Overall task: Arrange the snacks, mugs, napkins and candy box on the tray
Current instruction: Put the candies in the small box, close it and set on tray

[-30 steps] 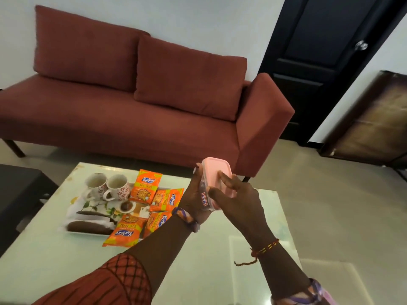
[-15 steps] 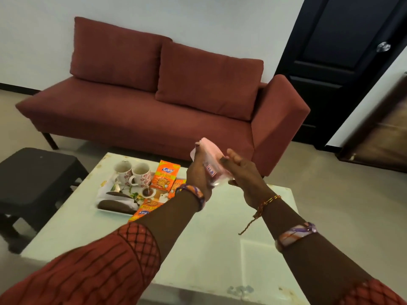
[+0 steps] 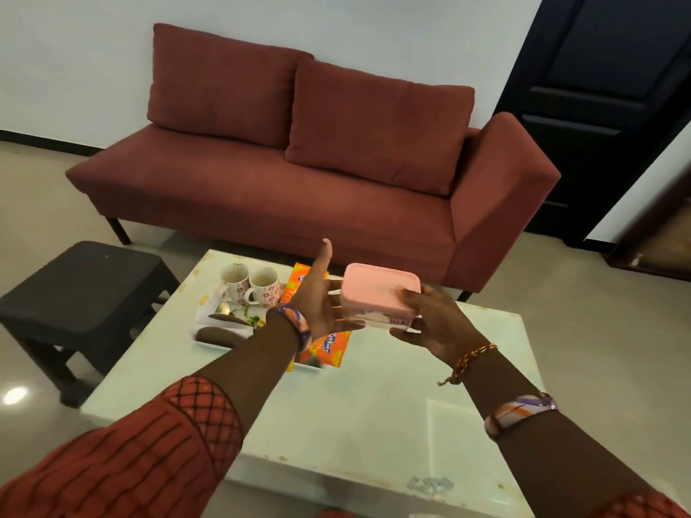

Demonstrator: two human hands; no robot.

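Observation:
A pink-lidded candy box (image 3: 379, 293) is held level above the white table, to the right of the tray. My right hand (image 3: 433, 323) grips its right end from below. My left hand (image 3: 321, 297) touches the box's left side with the palm facing it, thumb raised and fingers spread. The white tray (image 3: 209, 343) lies on the table's left half. It carries two floral mugs (image 3: 248, 286), dark brown napkins (image 3: 217, 334) and orange snack packets (image 3: 329, 349), partly hidden by my left arm.
The white coffee table (image 3: 355, 416) sits in front of a dark red sofa (image 3: 299, 173). A black stool (image 3: 82, 293) stands at the table's left. A dark door (image 3: 605, 106) is at the far right.
The candy box has turned from tilted on edge to level, lid up, and dropped slightly. My left hand has opened out beside it. The view has pulled back from the table.

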